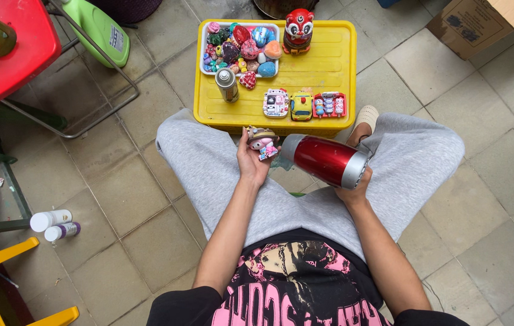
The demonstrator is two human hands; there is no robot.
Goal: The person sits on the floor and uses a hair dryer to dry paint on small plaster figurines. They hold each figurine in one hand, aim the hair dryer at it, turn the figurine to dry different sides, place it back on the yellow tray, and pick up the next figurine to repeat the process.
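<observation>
My left hand (251, 163) is palm up over my left knee, fingers curled loosely around a small painted plaster figurine in pink and brown (262, 142), which sits at my fingertips just short of the near edge of the low yellow plastic table (329, 72). My right hand (353, 190) is wrapped around the grip of a red and silver metallic hair dryer (326, 160); the grip itself is hidden under the barrel, and the silver nozzle end points at the figurine, close beside it but not touching. Both sit over the gap between my grey sweatpant knees (209, 169).

Open room: bare grey tile to the left of my left leg and to the right of my right leg. The table's near edge is right ahead.

On the table, a white rectangular tray (204, 54) at the back left holds a heap of small painted pieces in pink, red and blue. A grey spray can (227, 84) stands just in front of it. A red and white animal figure (298, 30) stands at the back edge. Three flat painted plaques (302, 104) lie in a row near the front edge.

Two white cylindrical bottles, one with a purple label, (55, 224) lie on the floor to my left. A brown cardboard box (480, 24) with open flaps sits at the far right.
</observation>
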